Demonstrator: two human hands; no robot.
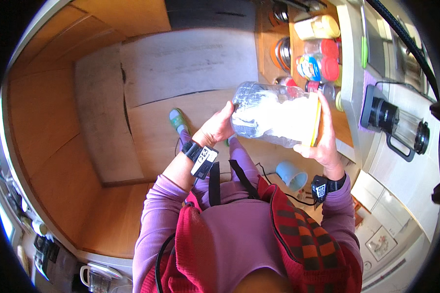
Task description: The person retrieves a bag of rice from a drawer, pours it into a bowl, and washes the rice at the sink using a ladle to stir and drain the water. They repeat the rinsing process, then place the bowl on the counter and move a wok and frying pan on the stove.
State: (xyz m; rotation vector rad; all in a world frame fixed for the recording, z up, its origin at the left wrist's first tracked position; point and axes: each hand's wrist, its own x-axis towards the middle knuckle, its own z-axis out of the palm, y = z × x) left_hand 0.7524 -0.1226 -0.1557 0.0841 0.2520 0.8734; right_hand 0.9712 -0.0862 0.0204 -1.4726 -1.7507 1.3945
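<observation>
A large, clear, cylindrical plastic jar point(275, 115) spans the gap between hands, long axis left to right: left hand point(215, 129) holding its left end, fingers mostly hidden; right hand point(324, 146) clasping its yellow rim point(317, 119), thumb near, fingers far; neither is nearer

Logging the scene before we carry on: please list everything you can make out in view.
Large jar: one, clear with white contents and yellow rim, between both hands
Red-lidded jars: at least two, upper right
Cream-lidded jar: one, above those
Blender: one, black and clear, right side
Tub: one, light blue, near the right wrist
Jug: one, clear, white handle, lower left
Wooden panels: several, brown, left
Slippers: two, green, one mostly hidden
Wrist devices: two, black and white
Left hand: one, bare, jar's left end
Right hand: one, bare, jar's rimmed end
</observation>
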